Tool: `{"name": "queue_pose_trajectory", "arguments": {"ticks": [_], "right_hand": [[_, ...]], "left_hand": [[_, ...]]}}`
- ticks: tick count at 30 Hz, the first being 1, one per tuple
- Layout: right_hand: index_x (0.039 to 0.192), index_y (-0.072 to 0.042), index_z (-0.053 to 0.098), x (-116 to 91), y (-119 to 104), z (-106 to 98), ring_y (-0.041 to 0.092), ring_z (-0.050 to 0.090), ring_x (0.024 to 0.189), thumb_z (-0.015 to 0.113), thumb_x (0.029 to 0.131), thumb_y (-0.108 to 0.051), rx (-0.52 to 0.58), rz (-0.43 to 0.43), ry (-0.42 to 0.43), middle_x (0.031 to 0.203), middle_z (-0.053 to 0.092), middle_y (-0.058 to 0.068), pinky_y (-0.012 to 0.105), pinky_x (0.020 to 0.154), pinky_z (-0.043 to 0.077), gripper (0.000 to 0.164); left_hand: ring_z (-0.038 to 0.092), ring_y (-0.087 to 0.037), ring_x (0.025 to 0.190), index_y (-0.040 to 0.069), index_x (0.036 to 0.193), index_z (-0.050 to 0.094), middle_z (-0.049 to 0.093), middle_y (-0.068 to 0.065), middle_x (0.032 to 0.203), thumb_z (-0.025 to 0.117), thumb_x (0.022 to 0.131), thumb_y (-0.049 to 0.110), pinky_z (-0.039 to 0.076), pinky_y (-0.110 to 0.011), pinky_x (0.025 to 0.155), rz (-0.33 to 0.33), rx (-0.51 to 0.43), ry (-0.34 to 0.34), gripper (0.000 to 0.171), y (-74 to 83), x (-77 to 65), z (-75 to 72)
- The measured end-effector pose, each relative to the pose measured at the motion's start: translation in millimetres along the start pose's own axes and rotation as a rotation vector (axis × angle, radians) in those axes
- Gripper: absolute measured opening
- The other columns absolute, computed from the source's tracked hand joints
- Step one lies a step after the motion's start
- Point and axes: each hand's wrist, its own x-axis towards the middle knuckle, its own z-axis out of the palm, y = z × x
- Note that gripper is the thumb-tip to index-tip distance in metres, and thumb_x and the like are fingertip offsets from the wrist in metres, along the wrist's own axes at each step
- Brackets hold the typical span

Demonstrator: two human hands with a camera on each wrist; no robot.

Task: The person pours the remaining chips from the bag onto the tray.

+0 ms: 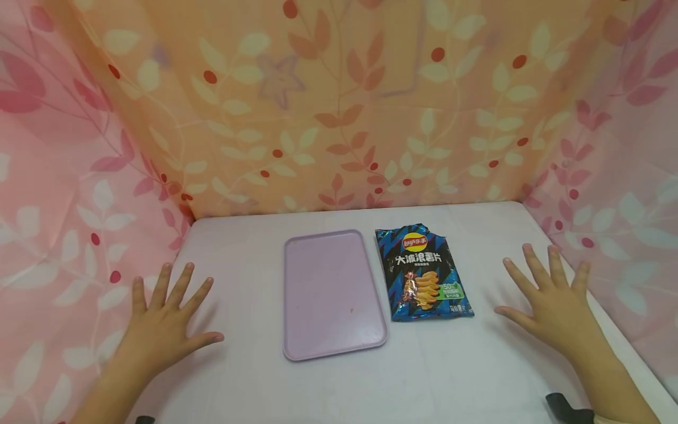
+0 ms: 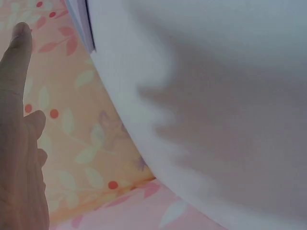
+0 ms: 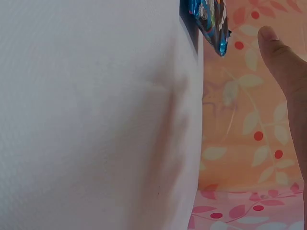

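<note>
A bare left hand (image 1: 166, 318), fingers splayed wide and holding nothing, hovers left of a flat, lilac, rounded-corner rectangular tray (image 1: 331, 294); the bare right hand (image 1: 553, 303), equally spread and gripping nothing, is well to the tray's right. Just beside the tray's right edge lies a shiny blue-and-black foil chip bag (image 1: 424, 274).

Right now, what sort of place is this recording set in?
Probably a curtained-off tabletop booth: leaf-patterned fabric on three sides of a white table, which bears a lilac tray and a chip bag.
</note>
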Motion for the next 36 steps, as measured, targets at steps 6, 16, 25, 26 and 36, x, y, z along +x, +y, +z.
{"name": "queue_pose_trajectory", "arguments": {"ticks": [6,16,25,26,36], "right_hand": [[0.153,-0.034,0.023,3,-8,-5,0.041,-0.010,0.147,0.069,0.062,-0.072,0.000,0.015,-0.039,0.163,0.004,0.008,0.070,0.104,-0.023,0.109],[0.153,-0.032,0.024,9,-20,-5,0.041,-0.009,0.147,0.068,0.064,-0.072,0.030,-0.020,-0.015,0.163,0.007,0.009,0.071,0.105,-0.020,0.107],[0.153,-0.032,0.025,12,-29,-4,0.042,-0.003,0.147,0.065,0.065,-0.074,0.040,-0.038,-0.007,0.163,0.009,0.009,0.071,0.107,-0.018,0.106],[0.153,-0.032,0.025,13,-30,-3,0.042,-0.003,0.147,0.065,0.065,-0.075,0.042,-0.040,-0.007,0.163,0.010,0.009,0.071,0.107,-0.018,0.106],[0.153,-0.031,0.025,18,-44,0,0.042,-0.002,0.148,0.067,0.066,-0.074,0.096,-0.051,-0.008,0.163,0.011,0.009,0.069,0.109,-0.017,0.106]], "left_hand": [[-0.011,-0.038,0.148,0.032,0.153,0.025,0.003,-0.008,0.163,0.047,0.067,0.090,-0.016,-0.069,0.110,0.017,0.002,0.028,0.106,6.8,4.4,-0.9],[-0.007,-0.039,0.148,0.032,0.154,0.021,0.002,-0.007,0.164,0.044,0.067,0.090,-0.015,-0.068,0.110,0.009,-0.015,0.019,0.107,19.1,5.6,-2.0],[-0.012,-0.036,0.148,0.030,0.154,0.021,-0.002,-0.006,0.164,0.051,0.068,0.087,-0.014,-0.068,0.111,0.017,-0.084,0.032,0.107,29.1,6.0,-1.0],[-0.011,-0.036,0.148,0.030,0.154,0.021,-0.002,-0.006,0.164,0.052,0.068,0.086,-0.015,-0.068,0.111,0.018,-0.100,0.034,0.107,30.4,6.1,-0.7],[-0.013,-0.033,0.148,0.027,0.156,0.015,-0.001,-0.007,0.164,0.058,0.070,0.081,-0.015,-0.066,0.112,0.024,-0.253,0.013,0.109,46.2,9.0,7.9]]}}
